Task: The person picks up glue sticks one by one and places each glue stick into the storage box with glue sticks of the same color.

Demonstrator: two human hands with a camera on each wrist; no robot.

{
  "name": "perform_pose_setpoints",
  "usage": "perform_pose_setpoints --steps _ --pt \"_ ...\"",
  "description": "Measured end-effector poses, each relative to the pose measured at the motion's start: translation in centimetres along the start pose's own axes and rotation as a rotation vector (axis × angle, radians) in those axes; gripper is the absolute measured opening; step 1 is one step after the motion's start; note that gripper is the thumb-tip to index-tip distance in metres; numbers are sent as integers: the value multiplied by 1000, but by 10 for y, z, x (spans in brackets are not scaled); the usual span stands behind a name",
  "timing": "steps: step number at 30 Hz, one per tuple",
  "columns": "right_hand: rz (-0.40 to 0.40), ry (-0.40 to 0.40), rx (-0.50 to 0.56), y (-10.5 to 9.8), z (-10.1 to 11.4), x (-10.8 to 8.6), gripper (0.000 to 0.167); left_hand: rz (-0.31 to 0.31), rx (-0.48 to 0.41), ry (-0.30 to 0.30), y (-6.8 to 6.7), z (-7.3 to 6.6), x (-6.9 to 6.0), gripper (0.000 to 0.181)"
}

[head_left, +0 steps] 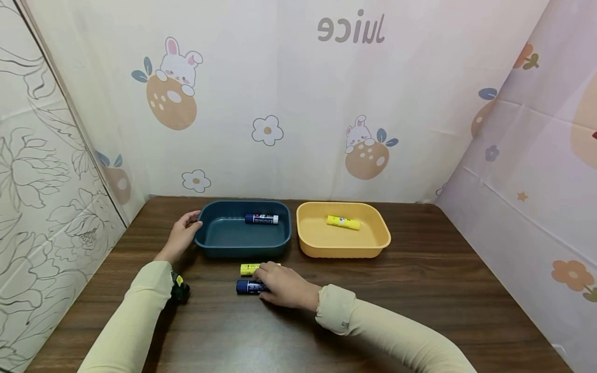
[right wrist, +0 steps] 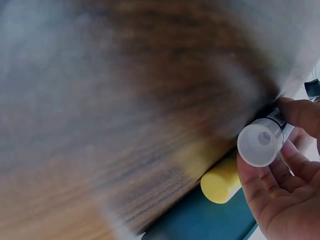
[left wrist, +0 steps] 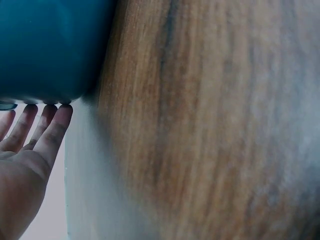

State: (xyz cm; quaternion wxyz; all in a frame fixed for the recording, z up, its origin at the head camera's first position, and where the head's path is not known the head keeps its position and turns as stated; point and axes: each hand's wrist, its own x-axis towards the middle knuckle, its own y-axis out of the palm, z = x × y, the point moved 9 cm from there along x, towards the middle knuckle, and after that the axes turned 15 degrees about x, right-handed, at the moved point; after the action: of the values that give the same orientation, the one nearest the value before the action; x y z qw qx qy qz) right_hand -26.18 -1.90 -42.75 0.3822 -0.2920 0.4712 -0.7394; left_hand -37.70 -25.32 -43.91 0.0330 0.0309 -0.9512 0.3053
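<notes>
My right hand [head_left: 286, 286] pinches a dark blue glue stick [head_left: 247, 287] lying on the table; in the right wrist view its white end [right wrist: 259, 144] shows between thumb and fingers. Just beyond it lies a yellow glue stick [head_left: 249, 269], partly covered by the hand. My left hand [head_left: 179, 237] is at the left side of the dark blue bin [head_left: 242, 252]. In the left wrist view, its extended fingers [left wrist: 55, 131] touch the bin's wall. Inside that bin is another dark blue glue stick [head_left: 261, 219] with a white end.
Right of the blue bin stands a yellow bin [head_left: 342, 251] holding a yellow glue stick [head_left: 343, 223]. Both bins sit near the back edge of the brown wooden table [head_left: 420, 290], in front of a patterned curtain [head_left: 280, 93].
</notes>
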Motion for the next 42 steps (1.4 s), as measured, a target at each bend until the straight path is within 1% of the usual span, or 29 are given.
perform_pose_setpoints --steps 6,12,21,28,32,36,42 --pt "-13 -10 -14 -1 3 1 29 -3 1 0 0 2 1 49" --pt "-17 -12 0 -1 2 2 27 -2 5 -5 -1 1 1 48" --pt "-27 -36 0 -2 0 2 28 -17 -8 22 -2 0 2 47" --pt "-44 -59 17 -12 3 2 26 -20 -9 22 -2 0 1 48" --pt "-38 -39 49 -18 1 3 26 -23 -9 25 -2 -2 2 47" --pt "-47 -31 46 -25 1 3 26 -25 -11 26 -3 -3 2 48" --pt "-62 -35 38 -33 4 3 25 -26 -13 22 -1 -1 2 47"
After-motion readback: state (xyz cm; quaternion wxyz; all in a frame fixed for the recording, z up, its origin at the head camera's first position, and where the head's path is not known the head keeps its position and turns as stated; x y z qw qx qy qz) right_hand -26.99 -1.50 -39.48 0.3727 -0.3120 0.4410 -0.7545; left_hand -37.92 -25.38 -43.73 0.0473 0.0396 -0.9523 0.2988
